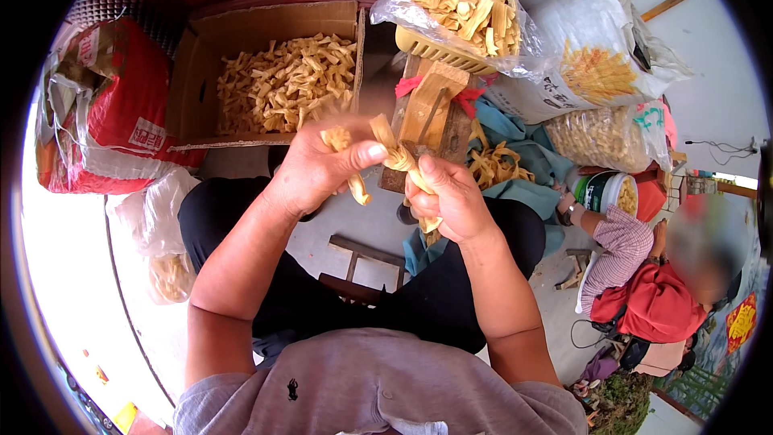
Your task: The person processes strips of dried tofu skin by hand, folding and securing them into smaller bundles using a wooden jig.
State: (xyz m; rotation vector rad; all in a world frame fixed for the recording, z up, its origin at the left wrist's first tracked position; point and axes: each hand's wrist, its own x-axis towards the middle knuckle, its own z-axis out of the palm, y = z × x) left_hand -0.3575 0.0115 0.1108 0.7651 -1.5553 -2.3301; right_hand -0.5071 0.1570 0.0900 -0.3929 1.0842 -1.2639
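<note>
Between my hands a pale yellow strip (pixel 398 159), perhaps dried tofu skin, is twisted into a knot. My left hand (pixel 329 160) pinches its upper end with thumb and finger, and a second knotted piece (pixel 357 188) is tucked in the same hand. My right hand (pixel 447 193) is closed around the strip's lower part, whose end hangs below the fingers. Just beyond my hands stands a wooden block (pixel 430 109) with a metal bar and red cloth tied to it. A cardboard box (pixel 211 23) at the upper left holds a heap of knotted pieces (pixel 290 87).
A yellow plastic basket (pixel 444 51) holds a clear bag of flat pieces (pixel 465 9). White sacks (pixel 561 72) and a bucket (pixel 598 190) stand at right. Teal cloth (pixel 525 163) carries long strips (pixel 498 163). Other people (pixel 646 296) sit at far right. A red bag (pixel 130 103) is at left.
</note>
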